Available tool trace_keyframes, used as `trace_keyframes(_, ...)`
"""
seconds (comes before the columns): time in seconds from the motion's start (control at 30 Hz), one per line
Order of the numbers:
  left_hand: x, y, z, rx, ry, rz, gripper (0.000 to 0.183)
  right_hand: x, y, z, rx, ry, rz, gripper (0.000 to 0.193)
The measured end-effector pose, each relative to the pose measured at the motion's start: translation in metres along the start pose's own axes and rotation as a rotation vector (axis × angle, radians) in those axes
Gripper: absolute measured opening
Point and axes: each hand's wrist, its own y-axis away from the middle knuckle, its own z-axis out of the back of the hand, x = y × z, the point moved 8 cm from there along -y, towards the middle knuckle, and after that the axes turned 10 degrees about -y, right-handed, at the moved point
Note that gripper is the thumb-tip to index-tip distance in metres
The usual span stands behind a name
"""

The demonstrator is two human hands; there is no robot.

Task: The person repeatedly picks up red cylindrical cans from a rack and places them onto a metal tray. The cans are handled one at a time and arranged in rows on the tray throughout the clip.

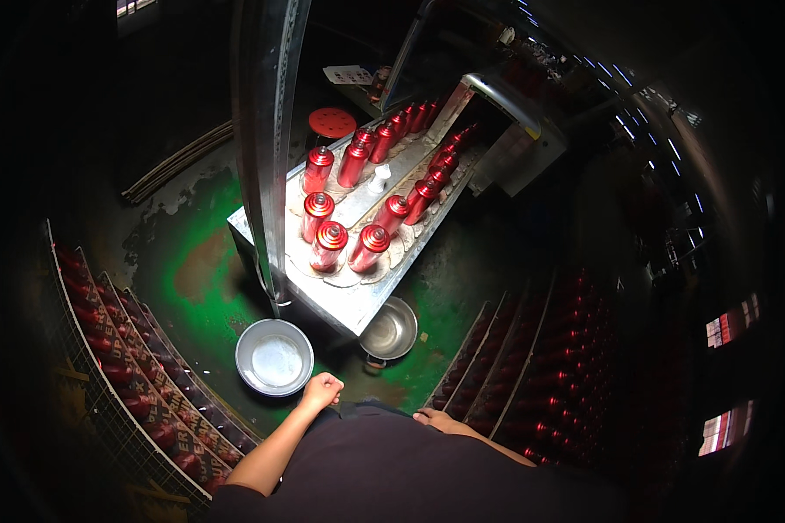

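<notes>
My left hand (323, 391) is held in front of my waist, its fingers curled into a loose fist, with nothing showing in it. To its left, close by but apart, a round grey basin (275, 357) sits low by the end of the conveyor. My right hand (435, 420) rests at the hem of my dark shirt, fingers lying flat and partly hidden. Beyond both hands, shiny red bottle-shaped canisters (329, 246) with stepped tops stand upright in two lines on the conveyor table (349, 301). Neither hand touches them.
A metal pot (390, 329) stands under the table's near right corner. A metal post (269, 139) rises at the left. Wire racks of red canisters flank me, left (139, 383) and right (532, 366). A red stool (331, 122) and a tunnel-like machine housing (519, 131) are farther off.
</notes>
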Motion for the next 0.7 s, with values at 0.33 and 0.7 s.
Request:
trace_keyframes(0.33, 0.008, -0.008, -0.024, 0.01, -0.175, -0.013, 0.015, -0.033, -0.013, -0.005, -0.014, -0.056, 0.0, 0.075)
trace_keyframes(0.7, 0.014, -0.025, -0.074, 0.046, -0.128, -0.045, 0.017, -0.072, 0.013, 0.015, -0.076, -0.042, -0.102, 0.068)
